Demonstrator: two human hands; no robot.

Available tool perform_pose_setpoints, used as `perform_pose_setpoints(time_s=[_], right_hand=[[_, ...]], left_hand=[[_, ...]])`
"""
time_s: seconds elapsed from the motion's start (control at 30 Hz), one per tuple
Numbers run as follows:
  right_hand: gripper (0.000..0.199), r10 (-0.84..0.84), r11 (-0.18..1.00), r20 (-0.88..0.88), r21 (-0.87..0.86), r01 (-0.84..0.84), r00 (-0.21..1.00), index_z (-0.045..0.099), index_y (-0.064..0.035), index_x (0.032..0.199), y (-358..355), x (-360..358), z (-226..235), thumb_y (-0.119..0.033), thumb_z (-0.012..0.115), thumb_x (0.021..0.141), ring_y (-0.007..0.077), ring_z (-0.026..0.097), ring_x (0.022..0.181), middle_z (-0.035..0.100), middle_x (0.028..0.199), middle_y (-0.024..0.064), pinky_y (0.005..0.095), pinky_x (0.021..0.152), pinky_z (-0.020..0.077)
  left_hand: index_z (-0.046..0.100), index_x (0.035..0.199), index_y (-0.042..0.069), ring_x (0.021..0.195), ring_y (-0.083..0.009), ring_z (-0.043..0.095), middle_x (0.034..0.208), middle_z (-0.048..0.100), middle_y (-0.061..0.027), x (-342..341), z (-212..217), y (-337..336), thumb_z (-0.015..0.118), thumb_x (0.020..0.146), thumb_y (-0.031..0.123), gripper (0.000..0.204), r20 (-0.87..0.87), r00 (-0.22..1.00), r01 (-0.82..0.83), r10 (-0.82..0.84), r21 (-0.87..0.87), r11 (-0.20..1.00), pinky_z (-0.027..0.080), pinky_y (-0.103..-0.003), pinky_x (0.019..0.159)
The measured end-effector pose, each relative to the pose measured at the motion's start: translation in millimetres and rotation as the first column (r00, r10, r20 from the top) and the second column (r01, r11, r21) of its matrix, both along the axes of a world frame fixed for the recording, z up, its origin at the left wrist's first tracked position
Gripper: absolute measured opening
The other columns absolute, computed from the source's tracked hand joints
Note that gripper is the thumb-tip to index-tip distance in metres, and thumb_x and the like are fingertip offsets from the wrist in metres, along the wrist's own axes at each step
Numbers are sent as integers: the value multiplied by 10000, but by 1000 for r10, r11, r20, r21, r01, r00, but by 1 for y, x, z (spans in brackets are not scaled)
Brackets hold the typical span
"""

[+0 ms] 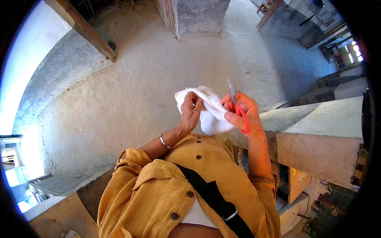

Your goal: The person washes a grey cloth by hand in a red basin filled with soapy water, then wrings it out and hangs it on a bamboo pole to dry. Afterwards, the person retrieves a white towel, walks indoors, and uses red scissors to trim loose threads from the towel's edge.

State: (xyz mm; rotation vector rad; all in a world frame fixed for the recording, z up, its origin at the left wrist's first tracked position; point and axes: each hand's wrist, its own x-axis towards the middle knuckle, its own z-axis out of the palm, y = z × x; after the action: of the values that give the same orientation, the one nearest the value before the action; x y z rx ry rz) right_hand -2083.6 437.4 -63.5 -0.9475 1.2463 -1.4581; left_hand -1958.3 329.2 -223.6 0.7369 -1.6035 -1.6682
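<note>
A fluffy white cloth (212,121) with a faint pinkish edge hangs in front of my chest. My left hand (191,113) pinches it near its upper left part, fingertips pressed together on the fabric. At the cloth's right end, my right hand (252,110) is closed around a pair of scissors (242,118) with red handles, and the thumb also rests against the cloth's edge. The scissor blades point up and away, clear of the cloth. The right fingers partly hide the handles. I cannot tell whether the blades are fully together.
A rough concrete floor (139,87) spreads out beyond my hands. On the right stands a pale ledge (317,119) with wooden pieces below it. A wooden post (87,31) and curved wall are at the far left; a square pillar (200,18) stands at the back.
</note>
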Motion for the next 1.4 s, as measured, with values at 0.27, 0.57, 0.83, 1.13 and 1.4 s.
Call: perform_pose_setpoints(time_s=[0.27, 0.57, 0.83, 1.13, 1.4], right_hand=[[253, 321, 947, 51, -9, -321, 946, 551, -43, 1009, -6, 54, -7, -5, 621, 769, 35, 481, 745, 521, 812, -28, 183, 676, 405], [260, 612, 788, 226, -102, -607, 758, 551, -46, 1045, -9, 77, -8, -12, 605, 793, 46, 471, 790, 522, 853, -22, 192, 709, 397], [283, 466, 882, 124, 11, -471, 876, 548, -45, 1061, -9, 65, -14, -82, 650, 801, 64, 524, 751, 569, 826, -5, 211, 685, 435], [348, -697, 714, -196, -105, 692, 690, 509, -12, 1084, -29, 5, -37, -41, 672, 778, 124, 581, 768, 630, 935, 97, 255, 713, 481], [363, -571, 808, -492, -480, 343, 657, 531, -25, 1060, -47, 32, -19, -12, 692, 734, 167, 585, 815, 616, 992, 97, 286, 738, 478]], left_hand=[[451, 1070, 57, 893, -206, 459, 964, 471, -74, 9, -71, -26, 545, 834, 130, 263, 130, 942, 336, -311, -314, 888, 404, -362, 787], [436, 1147, 69, 976, -196, 460, 1063, 476, -64, 23, 16, -80, 607, 801, 205, 409, -297, 940, 220, -168, 151, 964, 398, -344, 850], [423, 1216, 80, 1051, -187, 461, 1151, 481, -55, 37, 45, -87, 662, 772, 272, 540, -428, 903, 140, -37, 211, 967, 392, -328, 906], [358, 1320, 84, 1181, -215, 412, 1321, 422, -64, 49, 70, -68, 711, 738, 242, 699, 199, 977, 177, -74, -572, 801, 343, -336, 999], [436, 1246, 47, 1020, -191, 525, 1162, 534, -70, 62, 14, -57, 579, 848, 188, 445, -247, 878, 466, -410, 241, 851, 439, -276, 877]])
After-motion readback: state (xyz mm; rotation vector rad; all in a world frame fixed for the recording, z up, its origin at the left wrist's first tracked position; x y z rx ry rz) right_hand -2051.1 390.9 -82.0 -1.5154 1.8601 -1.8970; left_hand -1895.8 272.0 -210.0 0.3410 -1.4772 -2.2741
